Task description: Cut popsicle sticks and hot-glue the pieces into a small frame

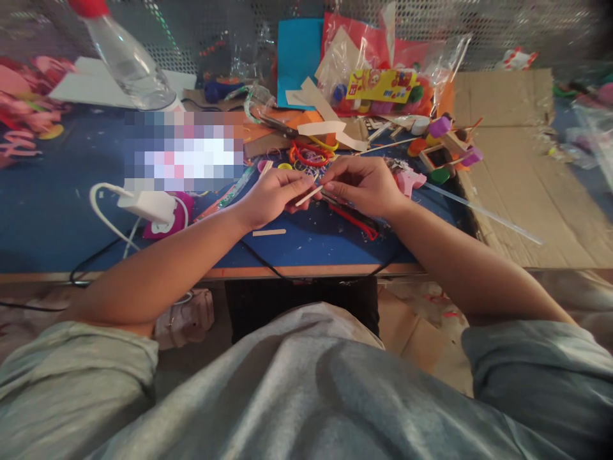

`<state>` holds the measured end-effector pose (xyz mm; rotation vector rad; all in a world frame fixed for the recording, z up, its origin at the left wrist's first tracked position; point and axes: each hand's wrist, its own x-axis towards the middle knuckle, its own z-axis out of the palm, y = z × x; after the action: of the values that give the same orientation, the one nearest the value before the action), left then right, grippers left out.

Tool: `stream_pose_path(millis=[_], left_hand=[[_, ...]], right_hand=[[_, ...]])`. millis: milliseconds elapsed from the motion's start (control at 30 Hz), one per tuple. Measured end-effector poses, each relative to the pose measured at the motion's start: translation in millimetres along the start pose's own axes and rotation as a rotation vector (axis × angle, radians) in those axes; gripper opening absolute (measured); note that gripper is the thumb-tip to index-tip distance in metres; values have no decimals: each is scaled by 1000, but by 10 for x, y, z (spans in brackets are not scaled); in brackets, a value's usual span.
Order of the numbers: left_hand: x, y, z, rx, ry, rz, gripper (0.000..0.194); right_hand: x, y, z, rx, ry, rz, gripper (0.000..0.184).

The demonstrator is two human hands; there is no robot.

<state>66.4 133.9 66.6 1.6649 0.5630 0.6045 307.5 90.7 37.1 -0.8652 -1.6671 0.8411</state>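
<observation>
My left hand [275, 197] is closed in front of me, with pale ends of wooden craft sticks [267, 167] showing above its back. Close beside it, my right hand [366, 186] pinches the end of a thin wooden craft stick [309, 195]. That stick slants down across the left fingertips. How the left fingers grip underneath is hidden. Another craft stick [269, 232] lies flat on the blue table [220, 246] below the left hand. Under the right hand lies a dark tool with red handles [357, 222], partly covered.
Orange-handled scissors [313, 153] and paper scraps lie behind the hands. On the right are a pink tool [409, 179], a long clear rod [483, 214] and cardboard [531, 191]. A white charger [148, 209] with cables and a plastic bottle [131, 67] stand left.
</observation>
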Motion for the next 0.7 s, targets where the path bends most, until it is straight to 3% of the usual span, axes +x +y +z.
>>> stream_pose_path(millis=[267,433,500,600,700], left_hand=[[11,-38,-9,-122,-37,-46,41],[21,-45,-18,-177,-4,-56,42],[20,-40,-19,-244,19,-47,41],[13,-24,-16,-313,35,-25,44],[7,-10,-3,-323,46,-3,49]], right_hand=[[-18,-37,18,-39,0,-7,41],[-31,-70,59,89,19,107,53],[-41,-90,58,125,-43,177,58],[-60,-136,43,86,-245,260,59],[-74,-180,38,-4,-385,179,52]])
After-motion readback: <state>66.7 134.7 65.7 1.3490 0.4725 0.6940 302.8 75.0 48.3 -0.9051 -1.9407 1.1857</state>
